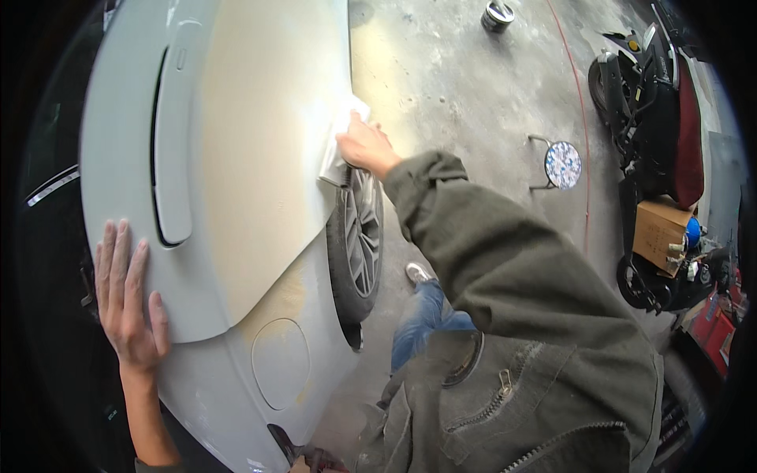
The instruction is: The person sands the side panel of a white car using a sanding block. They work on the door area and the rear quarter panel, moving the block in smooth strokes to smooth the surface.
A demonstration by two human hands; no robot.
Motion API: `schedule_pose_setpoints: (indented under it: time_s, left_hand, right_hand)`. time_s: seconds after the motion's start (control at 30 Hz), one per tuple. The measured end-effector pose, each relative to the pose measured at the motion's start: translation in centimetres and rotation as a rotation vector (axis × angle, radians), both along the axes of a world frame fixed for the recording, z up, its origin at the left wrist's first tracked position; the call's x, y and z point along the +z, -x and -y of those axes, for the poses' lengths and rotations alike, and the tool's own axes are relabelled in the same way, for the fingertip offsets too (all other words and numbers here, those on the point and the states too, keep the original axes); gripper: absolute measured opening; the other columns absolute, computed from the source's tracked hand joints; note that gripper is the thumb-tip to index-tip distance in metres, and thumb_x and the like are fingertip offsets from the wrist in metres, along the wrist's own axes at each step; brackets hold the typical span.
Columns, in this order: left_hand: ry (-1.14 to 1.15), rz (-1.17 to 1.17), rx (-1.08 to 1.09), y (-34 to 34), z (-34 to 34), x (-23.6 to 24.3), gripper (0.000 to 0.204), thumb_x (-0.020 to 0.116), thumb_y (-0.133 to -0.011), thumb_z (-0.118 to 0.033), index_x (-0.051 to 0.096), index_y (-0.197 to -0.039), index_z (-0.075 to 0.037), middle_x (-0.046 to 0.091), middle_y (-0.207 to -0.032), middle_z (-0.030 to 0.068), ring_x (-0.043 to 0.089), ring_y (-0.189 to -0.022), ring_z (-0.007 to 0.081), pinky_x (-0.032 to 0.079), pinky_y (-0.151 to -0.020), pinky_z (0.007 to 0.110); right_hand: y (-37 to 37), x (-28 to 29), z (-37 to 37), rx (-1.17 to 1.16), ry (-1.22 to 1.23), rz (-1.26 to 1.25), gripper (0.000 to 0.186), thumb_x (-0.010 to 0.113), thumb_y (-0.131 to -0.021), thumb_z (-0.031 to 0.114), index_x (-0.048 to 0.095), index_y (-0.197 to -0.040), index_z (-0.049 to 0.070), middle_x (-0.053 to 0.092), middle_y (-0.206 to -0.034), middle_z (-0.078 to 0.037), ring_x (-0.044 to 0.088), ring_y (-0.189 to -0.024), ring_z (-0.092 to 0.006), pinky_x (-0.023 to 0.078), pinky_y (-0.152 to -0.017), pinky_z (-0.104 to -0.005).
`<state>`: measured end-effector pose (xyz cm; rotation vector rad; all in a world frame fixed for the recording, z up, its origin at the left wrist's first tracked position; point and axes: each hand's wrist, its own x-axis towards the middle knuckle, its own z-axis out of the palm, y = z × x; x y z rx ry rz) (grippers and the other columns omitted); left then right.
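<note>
A pale grey car door [252,197] has a broad yellowish, dusty patch across its lower part. My left hand [130,303] lies flat on the door near its window edge, fingers stretched out, below the door handle [173,150]. My right hand [367,147] is closed round a pale, flat sanding block [334,162] at the door's lower edge, just above the car wheel [356,244]. The palm side of that grip is hidden. The rear body panel [213,378] carries a round fuel flap [281,364] and more yellowish smears.
A small stool [563,165] with a patterned seat stands on the concrete floor. Nearby are a metal can [497,17] and a red hose [582,102]. Along the right side stand a motor scooter [686,118] and a cardboard box [661,236].
</note>
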<state>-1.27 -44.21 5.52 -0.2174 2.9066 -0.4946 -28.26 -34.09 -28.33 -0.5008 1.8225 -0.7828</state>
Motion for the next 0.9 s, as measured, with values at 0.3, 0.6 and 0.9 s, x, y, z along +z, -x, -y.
schedule_pose_setpoints:
  time_s: [0.3, 0.6, 0.9]
  left_hand:
    - [0.018, -0.208, -0.024, -2.2, -7.2, -3.4, 0.049, 0.053, -0.081, 0.006, 0.063, -0.129, 0.003, 0.056, -0.142, 0.0233, 0.053, -0.135, 0.0383, 0.046, -0.11, 0.048]
    - [0.259, 0.295, 0.111, 7.4, -2.8, -17.7, 0.074, 0.051, -0.098, -0.047, 0.037, -0.152, 0.001, 0.025, -0.164, 0.0172, 0.016, -0.155, 0.0304, 0.01, -0.128, 0.043]
    - [0.211, 0.569, 0.091, 8.4, -7.4, -23.9, 0.088, 0.035, -0.098, -0.064, 0.024, -0.158, 0.0, 0.017, -0.167, 0.0161, 0.009, -0.156, 0.0267, 0.003, -0.128, 0.039]
  right_hand:
    - [-2.2, -1.9, -18.7, -0.403, 0.112, 0.065, 0.064, 0.056, -0.085, 0.025, 0.045, -0.145, 0.005, 0.07, -0.105, -0.027, 0.072, -0.083, -0.0369, 0.057, -0.068, -0.0444]
    - [-2.2, -1.4, -27.5, -0.447, 0.019, 0.236, 0.071, 0.061, -0.085, 0.022, 0.041, -0.15, 0.003, 0.067, -0.114, -0.024, 0.071, -0.075, -0.0281, 0.056, -0.057, -0.038]
    - [-5.9, -4.9, -29.6, -0.539, 0.204, 0.056, 0.064, 0.061, -0.084, 0.017, 0.05, -0.146, 0.003, 0.06, -0.129, -0.027, 0.06, -0.119, -0.0343, 0.044, -0.104, -0.0377]
